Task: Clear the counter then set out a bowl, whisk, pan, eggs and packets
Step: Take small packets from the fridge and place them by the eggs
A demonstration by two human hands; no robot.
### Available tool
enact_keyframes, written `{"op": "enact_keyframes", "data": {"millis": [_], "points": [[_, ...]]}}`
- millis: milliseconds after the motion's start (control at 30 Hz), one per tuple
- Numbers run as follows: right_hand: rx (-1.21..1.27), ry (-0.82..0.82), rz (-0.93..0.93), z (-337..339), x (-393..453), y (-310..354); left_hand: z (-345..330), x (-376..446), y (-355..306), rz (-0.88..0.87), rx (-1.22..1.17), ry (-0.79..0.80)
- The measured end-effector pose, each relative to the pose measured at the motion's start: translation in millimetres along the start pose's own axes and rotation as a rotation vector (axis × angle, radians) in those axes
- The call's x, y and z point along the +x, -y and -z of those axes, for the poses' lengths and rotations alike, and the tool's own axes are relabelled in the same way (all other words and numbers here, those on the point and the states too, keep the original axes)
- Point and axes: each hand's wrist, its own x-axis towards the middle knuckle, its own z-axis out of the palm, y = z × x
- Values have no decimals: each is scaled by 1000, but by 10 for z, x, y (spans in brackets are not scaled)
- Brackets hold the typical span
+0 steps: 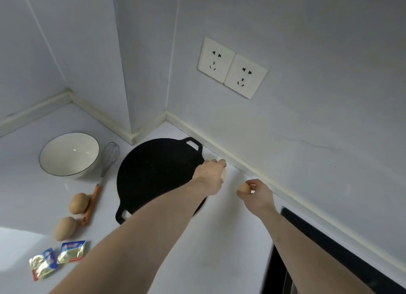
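Observation:
A flat black pan [153, 172] with two loop handles lies on the white counter [219, 238]. Left of it are a white bowl [68, 154] and a whisk [105, 168] with an orange handle. Two brown eggs [78, 203] [64, 227] lie beside the whisk handle, and two foil packets [71, 252] [42, 263] sit near the front left. My left hand [209, 176] grips an egg [223, 174] just right of the pan's rim. My right hand [258, 192] pinches another egg [243, 187] close to the back wall.
Two white wall sockets [231, 67] sit above the counter on the right wall. A wall column juts out behind the pan. A dark recessed edge [307, 230], maybe a hob or sink, runs along the lower right.

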Motion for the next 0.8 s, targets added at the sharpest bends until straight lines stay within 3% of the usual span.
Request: {"op": "enact_keyframes", "data": {"millis": [333, 800], "points": [[116, -40, -18, -243, 448, -6, -295, 379, -49, -12, -78, -33], [212, -94, 20, -254, 520, 99, -200, 411, -68, 24, -210, -44]]}}
